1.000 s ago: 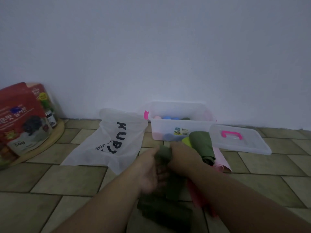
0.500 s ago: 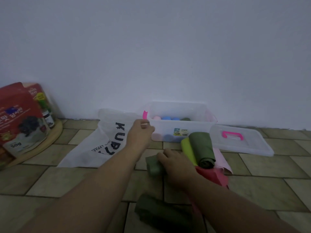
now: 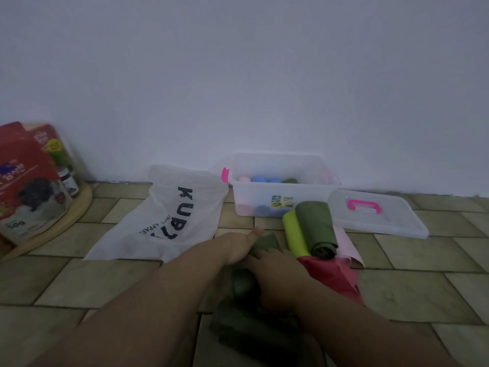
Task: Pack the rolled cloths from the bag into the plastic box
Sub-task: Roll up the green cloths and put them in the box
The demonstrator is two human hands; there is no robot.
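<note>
A clear plastic box (image 3: 246,200) stands against the wall with pink, blue and green rolled cloths (image 3: 259,179) inside. The white bag (image 3: 169,218) lies flat on the floor to its left. In front of the box are an olive green roll (image 3: 316,229) and a lime roll (image 3: 293,231) on a pink cloth (image 3: 346,245). My left hand (image 3: 238,245) and my right hand (image 3: 277,276) both hold a dark green cloth (image 3: 267,242) on the tiles, the right hand curled over its rolled part. Their fingers are partly hidden.
The box's clear lid (image 3: 397,223) with a pink handle lies right of the box. A red cloth (image 3: 330,276) lies under my right wrist and more dark green cloth (image 3: 251,332) nearer me. Red snack packs (image 3: 23,181) and a jar stand on a round wooden tray (image 3: 76,213) at far left.
My left hand had reached out to the box's left edge and has come back to the dark green cloth beside my right hand. The box and rolls have not moved.
</note>
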